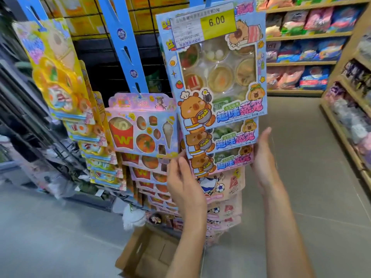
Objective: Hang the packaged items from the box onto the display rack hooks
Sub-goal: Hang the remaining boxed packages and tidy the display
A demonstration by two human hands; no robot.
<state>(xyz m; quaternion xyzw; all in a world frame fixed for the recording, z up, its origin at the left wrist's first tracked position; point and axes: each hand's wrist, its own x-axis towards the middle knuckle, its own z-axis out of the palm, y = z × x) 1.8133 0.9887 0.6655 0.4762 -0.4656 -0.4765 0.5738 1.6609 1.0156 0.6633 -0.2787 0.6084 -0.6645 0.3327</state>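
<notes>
Below, grey shop floor (50, 227) underfoot

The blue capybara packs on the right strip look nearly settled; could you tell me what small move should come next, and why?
Probably square up the lowest blue pack. The left hand touches its lower left corner, and the open right hand is at its right edge. The cardboard box on the floor looks empty.

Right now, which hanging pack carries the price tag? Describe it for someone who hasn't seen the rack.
On the rightmost blue hanging strip, it is the top light-blue capybara food-toy pack. Only it bears the yellow 6.00 price tag.
</notes>
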